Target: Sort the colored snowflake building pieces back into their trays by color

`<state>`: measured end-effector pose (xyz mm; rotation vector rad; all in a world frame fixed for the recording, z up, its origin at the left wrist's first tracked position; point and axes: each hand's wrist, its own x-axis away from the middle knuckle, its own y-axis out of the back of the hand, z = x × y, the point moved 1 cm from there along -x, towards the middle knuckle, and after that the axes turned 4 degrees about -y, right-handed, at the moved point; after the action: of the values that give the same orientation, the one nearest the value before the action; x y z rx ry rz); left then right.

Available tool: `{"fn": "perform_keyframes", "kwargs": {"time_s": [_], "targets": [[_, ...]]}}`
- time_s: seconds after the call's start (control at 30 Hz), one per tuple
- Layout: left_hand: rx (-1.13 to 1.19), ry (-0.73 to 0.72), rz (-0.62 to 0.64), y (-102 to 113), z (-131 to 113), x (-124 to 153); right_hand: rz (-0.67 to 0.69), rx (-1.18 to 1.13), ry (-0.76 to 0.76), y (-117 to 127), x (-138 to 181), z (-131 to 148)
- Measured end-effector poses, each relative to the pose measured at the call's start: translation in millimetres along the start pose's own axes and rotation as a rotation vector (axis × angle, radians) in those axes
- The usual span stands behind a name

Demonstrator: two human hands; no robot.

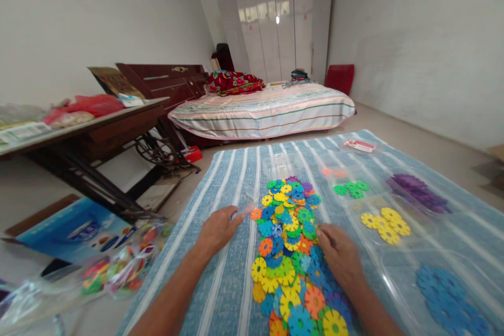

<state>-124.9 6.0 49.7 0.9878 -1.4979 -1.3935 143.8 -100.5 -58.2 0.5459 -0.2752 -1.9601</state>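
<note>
A long heap of notched plastic discs [289, 268] in yellow, blue, green, orange and purple lies on the striped cloth. To its left is my left hand [221, 228], thumb and fingers pinched together, with a small bluish bit showing at the tips, too blurred to name. Just beyond those fingertips is a faint clear plastic piece [247, 197]. My right hand [340, 254] is at the heap's right edge with its fingers curled in, touching or very near the discs; what they hold, if anything, is hidden.
Clear trays on the right hold sorted discs: yellow [386, 224], green [352, 189], purple [419, 192] and blue [449, 296]. A clear box with a label [359, 145] sits at the far edge. A sewing-machine table [118, 118] stands left, a bed [263, 110] beyond.
</note>
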Motion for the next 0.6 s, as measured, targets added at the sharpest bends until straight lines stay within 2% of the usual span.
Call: {"fn": "perform_keyframes", "kwargs": {"time_s": [0.1,0.4,0.5,0.6], "targets": [[-0.075,0.018,0.086,-3,-4,11,-0.003,0.019,0.006,0,0,0],[-0.231,0.040,0.145,2,-23,40,-0.028,0.028,0.034,2,0,0],[-0.258,0.030,0.110,2,-35,52,-0.022,0.039,0.032,2,0,0],[-0.265,0.022,0.014,-1,-46,63,-0.019,0.050,0.030,3,0,0]]}}
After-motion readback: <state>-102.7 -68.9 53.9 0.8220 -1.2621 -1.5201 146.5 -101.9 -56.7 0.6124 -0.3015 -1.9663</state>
